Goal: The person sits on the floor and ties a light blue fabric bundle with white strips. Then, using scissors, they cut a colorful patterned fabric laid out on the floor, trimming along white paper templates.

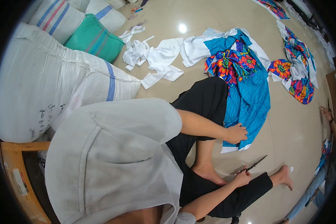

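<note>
Blue printed cloth [252, 102] lies under the left hand [236, 133], its long axis stretching from there away from the right hand [243, 177]. The left, which is nearer, has half-curled fingers upon it, though whether they pinch I cannot tell; the right, apart from it, is closed around black scissors [257, 162].
</note>
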A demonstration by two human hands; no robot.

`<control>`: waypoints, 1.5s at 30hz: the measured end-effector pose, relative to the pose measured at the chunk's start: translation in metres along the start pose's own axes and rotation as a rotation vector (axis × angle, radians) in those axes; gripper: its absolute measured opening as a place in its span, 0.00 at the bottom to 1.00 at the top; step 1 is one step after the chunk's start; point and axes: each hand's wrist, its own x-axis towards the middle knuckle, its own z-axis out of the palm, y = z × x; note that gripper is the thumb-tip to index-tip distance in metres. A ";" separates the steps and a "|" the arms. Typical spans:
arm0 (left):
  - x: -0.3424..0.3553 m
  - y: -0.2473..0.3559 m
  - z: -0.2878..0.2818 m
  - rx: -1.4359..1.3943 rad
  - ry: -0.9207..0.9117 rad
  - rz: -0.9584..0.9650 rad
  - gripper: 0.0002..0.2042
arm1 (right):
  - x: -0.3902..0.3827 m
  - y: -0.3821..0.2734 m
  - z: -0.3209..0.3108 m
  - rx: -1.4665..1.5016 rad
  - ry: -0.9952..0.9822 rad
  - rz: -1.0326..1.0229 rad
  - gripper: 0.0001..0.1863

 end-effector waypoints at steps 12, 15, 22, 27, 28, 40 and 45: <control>-0.072 0.043 -0.024 -0.326 0.175 -0.157 0.07 | -0.009 -0.026 0.007 0.241 -0.032 -0.046 0.26; -0.083 0.055 -0.031 -0.386 0.253 -0.105 0.07 | -0.020 -0.048 0.011 0.591 -0.261 0.006 0.26; -0.098 0.081 -0.047 -0.646 0.049 -0.004 0.08 | -0.043 -0.062 -0.003 1.420 -0.582 0.128 0.12; -0.069 0.098 -0.092 -0.581 0.336 0.247 0.08 | -0.069 -0.071 -0.043 1.460 -0.123 -0.144 0.11; -0.061 0.102 -0.110 -0.488 0.479 0.306 0.08 | -0.079 -0.074 -0.056 1.403 -0.093 -0.191 0.11; 0.005 0.135 -0.217 -0.858 -0.352 0.555 0.16 | -0.112 -0.089 -0.188 1.119 -0.129 -0.491 0.16; 0.029 0.129 -0.262 -0.311 -0.221 0.632 0.17 | -0.076 -0.068 -0.264 0.778 0.116 -0.471 0.12</control>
